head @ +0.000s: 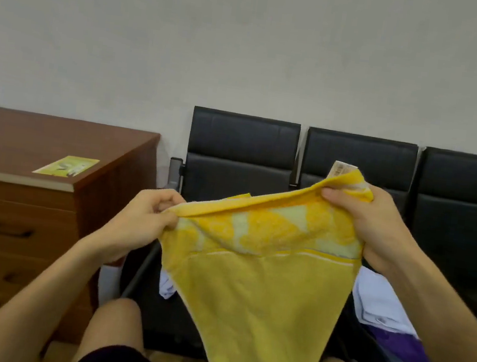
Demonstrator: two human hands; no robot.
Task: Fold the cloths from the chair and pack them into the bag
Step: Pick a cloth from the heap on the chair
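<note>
The yellow towel [262,274] hangs in front of the black chairs [242,151], its top edge pinched at one corner by the left hand [142,223] and clutched at the other by the right hand [375,227]. White and purple cloths [381,306] lie on the chairs' seats, and a wooden cabinet [34,192] stands left of the chairs by a pale wall. Both forearms reach forward, right hand higher.

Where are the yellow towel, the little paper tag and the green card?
yellow towel [262,292], head view, its hanging lower half.
paper tag [341,169], head view, the tag's middle.
green card [68,166], head view, the card's middle.
</note>
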